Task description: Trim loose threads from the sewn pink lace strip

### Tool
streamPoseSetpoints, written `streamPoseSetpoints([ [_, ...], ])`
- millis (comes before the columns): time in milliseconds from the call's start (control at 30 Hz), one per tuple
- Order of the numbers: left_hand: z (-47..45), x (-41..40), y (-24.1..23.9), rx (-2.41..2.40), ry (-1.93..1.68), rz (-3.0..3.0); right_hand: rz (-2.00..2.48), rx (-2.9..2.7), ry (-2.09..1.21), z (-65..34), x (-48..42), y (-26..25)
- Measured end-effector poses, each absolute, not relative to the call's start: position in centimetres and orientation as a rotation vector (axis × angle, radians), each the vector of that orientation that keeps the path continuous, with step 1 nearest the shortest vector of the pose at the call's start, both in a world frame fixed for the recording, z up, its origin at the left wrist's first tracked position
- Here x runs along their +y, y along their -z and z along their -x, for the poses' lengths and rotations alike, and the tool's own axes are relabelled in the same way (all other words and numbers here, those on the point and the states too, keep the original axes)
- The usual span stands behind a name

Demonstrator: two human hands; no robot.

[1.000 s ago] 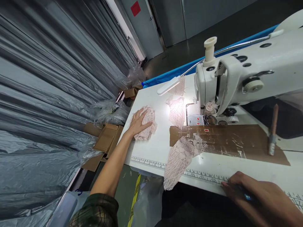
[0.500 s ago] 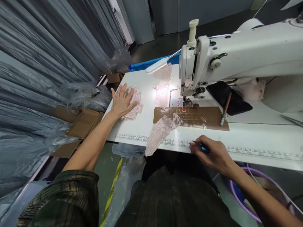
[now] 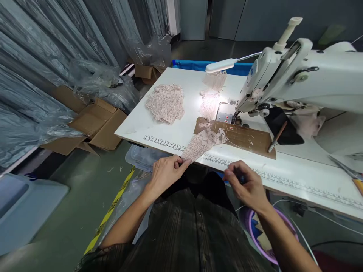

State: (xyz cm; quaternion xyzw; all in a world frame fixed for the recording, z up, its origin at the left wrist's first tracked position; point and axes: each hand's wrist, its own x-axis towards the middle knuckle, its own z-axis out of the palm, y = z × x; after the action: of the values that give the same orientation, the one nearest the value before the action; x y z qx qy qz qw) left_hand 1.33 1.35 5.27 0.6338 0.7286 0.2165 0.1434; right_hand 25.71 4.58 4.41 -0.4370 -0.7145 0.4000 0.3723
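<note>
My left hand [image 3: 168,173] pinches the lower end of a pale pink lace piece [image 3: 200,145] at the table's front edge. This piece stretches up over a brown taped strip [image 3: 246,139] in front of the sewing machine [image 3: 283,79]. My right hand [image 3: 247,185] is curled just off the edge, to the right of the lace. A dark blue bit shows within its fingers, part of the thread snips mostly hidden there. Another lace piece [image 3: 209,105] lies by the needle plate. At the left of the table sits a pile of lace pieces [image 3: 166,104].
A printed ruler [image 3: 164,142] runs along the front edge of the white table. A lamp [image 3: 221,65] lights the needle area. A pencil-like stick [image 3: 278,136] rests on the strip's right end. Scissors [image 3: 344,166] lie far right. Cardboard boxes [image 3: 96,121] and a purple-rimmed basket [image 3: 273,260] stand below.
My left hand has left the lace pile and come to the front edge, where it now grips the lace piece's end. My right hand has turned, hiding most of the snips. The view has shifted.
</note>
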Motion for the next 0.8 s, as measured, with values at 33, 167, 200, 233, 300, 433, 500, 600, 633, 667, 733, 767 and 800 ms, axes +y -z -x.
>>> streamPoseSetpoints([
  [33,-1.2,1.2,-5.1,1.992,-0.699,-1.817,1.086,-1.838,-1.057,-24.8,4.4,-4.6],
  [167,0.4,0.0,-5.9,1.698,-0.838,-1.957,1.025,-1.877,-1.149,-21.7,4.0,-4.9],
  [200,0.9,-0.4,-6.2,1.718,-0.818,-1.983,1.015,-1.886,-1.18,-21.1,4.0,-4.9],
  [233,1.5,-0.7,-6.5,1.769,-0.78,-1.975,1.007,-1.895,-1.211,-20.7,4.0,-4.8],
  [300,2.3,-1.0,-6.6,1.877,-0.688,-1.858,0.998,-1.908,-1.259,-20.0,3.9,-4.7],
  [433,2.0,0.2,-4.8,1.777,-0.718,-1.584,1.022,-1.925,-1.292,-19.4,3.7,-4.6],
  [500,1.1,1.1,-3.7,1.74,-0.84,-1.547,1.04,-1.928,-1.277,-19.6,3.8,-4.7],
  [600,0.1,1.0,-3.3,1.674,-0.912,-1.738,1.087,-1.885,-1.277,-19.9,4.0,-4.8],
  [633,-0.1,0.4,-3.5,1.603,-0.882,-1.862,1.107,-1.872,-1.298,-19.9,4.0,-4.8],
  [667,-0.2,-0.3,-3.7,1.521,-0.834,-1.985,1.13,-1.866,-1.331,-19.9,4.0,-4.6],
  [733,-0.4,-2.3,-4.2,1.368,-0.708,-2.163,1.193,-1.887,-1.393,-19.5,4.0,-4.1],
  [767,-0.5,-3.3,-4.4,1.311,-0.641,-2.204,1.227,-1.91,-1.409,-19.2,3.9,-3.7],
  [800,-0.6,-4.3,-4.5,1.272,-0.586,-2.216,1.254,-1.927,-1.408,-18.8,3.9,-3.2],
])
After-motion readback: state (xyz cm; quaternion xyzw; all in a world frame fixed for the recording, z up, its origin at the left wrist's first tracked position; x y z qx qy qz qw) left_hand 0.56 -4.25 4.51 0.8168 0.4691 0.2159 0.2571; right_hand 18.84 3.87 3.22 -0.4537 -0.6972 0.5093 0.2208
